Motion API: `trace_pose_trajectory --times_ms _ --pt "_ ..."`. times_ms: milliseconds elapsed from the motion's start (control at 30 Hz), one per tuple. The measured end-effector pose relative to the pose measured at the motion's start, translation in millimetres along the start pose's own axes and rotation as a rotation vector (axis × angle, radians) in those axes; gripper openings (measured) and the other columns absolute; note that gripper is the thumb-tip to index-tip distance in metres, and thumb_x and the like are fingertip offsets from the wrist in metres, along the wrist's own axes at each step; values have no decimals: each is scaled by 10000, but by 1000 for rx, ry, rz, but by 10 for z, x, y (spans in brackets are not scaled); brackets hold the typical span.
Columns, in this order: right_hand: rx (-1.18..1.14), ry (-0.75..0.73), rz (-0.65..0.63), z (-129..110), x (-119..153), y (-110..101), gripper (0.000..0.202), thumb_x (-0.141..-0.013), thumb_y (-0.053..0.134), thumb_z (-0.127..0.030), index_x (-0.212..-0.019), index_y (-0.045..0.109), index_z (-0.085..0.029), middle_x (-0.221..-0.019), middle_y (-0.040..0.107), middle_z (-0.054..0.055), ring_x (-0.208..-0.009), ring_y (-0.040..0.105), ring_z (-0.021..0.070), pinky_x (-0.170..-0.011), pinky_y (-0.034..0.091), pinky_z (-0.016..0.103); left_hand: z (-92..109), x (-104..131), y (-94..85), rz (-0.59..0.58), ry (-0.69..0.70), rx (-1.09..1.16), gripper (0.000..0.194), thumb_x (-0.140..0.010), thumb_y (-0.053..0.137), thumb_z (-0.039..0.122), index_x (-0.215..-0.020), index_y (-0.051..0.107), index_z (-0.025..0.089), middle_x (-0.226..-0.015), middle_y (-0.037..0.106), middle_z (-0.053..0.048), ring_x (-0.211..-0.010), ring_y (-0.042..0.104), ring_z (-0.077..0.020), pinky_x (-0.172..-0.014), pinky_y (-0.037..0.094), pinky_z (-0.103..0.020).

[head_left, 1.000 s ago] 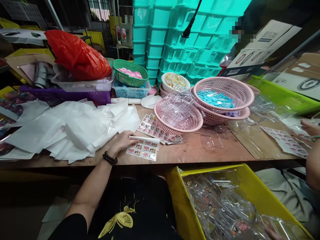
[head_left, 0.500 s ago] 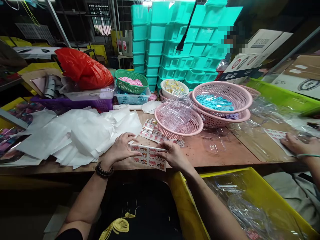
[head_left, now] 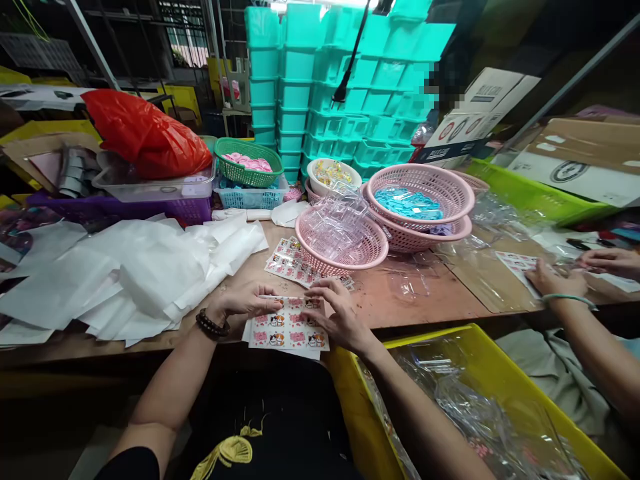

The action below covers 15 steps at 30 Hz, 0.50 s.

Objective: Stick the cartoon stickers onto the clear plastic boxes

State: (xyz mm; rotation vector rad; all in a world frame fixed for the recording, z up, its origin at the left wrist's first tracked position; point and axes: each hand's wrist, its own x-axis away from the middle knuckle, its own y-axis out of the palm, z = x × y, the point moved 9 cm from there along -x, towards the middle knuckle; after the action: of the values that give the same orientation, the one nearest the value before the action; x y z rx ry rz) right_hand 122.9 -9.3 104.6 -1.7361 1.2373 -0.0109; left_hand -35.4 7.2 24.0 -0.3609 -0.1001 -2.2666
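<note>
A sheet of cartoon stickers (head_left: 287,327) with cats and pink lettering lies at the table's front edge, with white paper showing beneath it. My left hand (head_left: 249,300) has its thumb and fingers closed on the sheet's upper left corner. At the upper right corner my right hand (head_left: 337,312) rests with its fingers spread, thumb and fingertips touching the sheet. More printed sheets (head_left: 287,263) lie just behind, partly under a pink basket (head_left: 367,257) of clear plastic pieces. Left of my hands spreads a heap of white papers (head_left: 150,267).
Pink baskets (head_left: 463,200) with blue pieces stand at the back right, beside clear plastic. A yellow crate (head_left: 480,340) of clear packaging is below the edge. At right, another person's hands (head_left: 557,280) touch a sheet. Turquoise bins (head_left: 295,87) rise behind.
The sheet, earlier raised and tilted between my hands, now lies flatter at the edge with its print facing up. My right hand's fingers have spread. The view has shifted right.
</note>
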Motion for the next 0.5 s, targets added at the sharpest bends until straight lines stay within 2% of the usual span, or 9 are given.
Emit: trace_pose_trajectory --times_ms 67,133,200,267,333,400,467,500 --pt "15 27 -3 64 20 39 309 -880 708 -382 -1146 698 -224 -1107 660 127 -1045 624 267 -896 535 436 -20 -38 -15 13 1 9 509 -695 771 632 -756 643 143 -615 521 34 -545 413 -81 -503 300 -213" --pt "47 26 0 85 20 63 203 -901 688 -355 -1064 731 -242 -1029 677 105 -978 630 249 -842 542 405 -32 -63 -18 19 -8 -5 528 -692 767 647 -726 620 142 -595 480 47 -536 367 -74 -490 258 -211" --pt "153 -24 41 46 16 37 138 -927 653 -325 -991 757 -260 -993 700 96 -950 626 248 -845 521 414 -39 -77 -20 13 -12 -7 536 -686 772 651 -694 598 143 -578 439 59 -533 325 -70 -486 229 -212" --pt "302 -126 103 -49 45 -5 170 -940 629 -275 -1049 759 -286 -1109 714 104 -1032 615 267 -931 476 459 -67 -85 -30 -1 -20 21 543 -680 776 654 -666 587 145 -571 425 61 -536 317 -71 -490 240 -213" --pt "390 -265 142 -160 126 0 269 -935 613 -193 -1131 741 -324 -1256 688 93 -1139 589 274 -1024 415 483 -118 -93 -51 -8 -30 59 549 -669 778 665 -663 600 146 -577 457 50 -540 357 -79 -501 291 -217" --pt "350 -389 168 -230 230 22 359 -910 628 -143 -1171 726 -369 -1290 677 64 -1152 592 252 -1039 414 452 -174 -105 -77 -5 -30 75 567 -657 767 695 -702 638 145 -622 543 15 -569 448 -103 -536 369 -236" --pt "214 -379 284 -178 259 -78 387 -901 640 -151 -1184 721 -402 -1205 695 52 -1080 619 229 -967 472 406 -223 -123 -128 22 -22 57 616 -653 728 747 -775 681 145 -716 637 -39 -643 548 -146 -599 444 -275" --pt "132 -308 389 -86 229 -191 383 -913 625 -174 -1208 711 -402 -1133 699 53 -1017 633 218 -908 503 385 -247 -132 -172 51 -20 33 641 -661 701 768 -808 697 145 -759 667 -60 -677 580 -166 -626 466 -293"
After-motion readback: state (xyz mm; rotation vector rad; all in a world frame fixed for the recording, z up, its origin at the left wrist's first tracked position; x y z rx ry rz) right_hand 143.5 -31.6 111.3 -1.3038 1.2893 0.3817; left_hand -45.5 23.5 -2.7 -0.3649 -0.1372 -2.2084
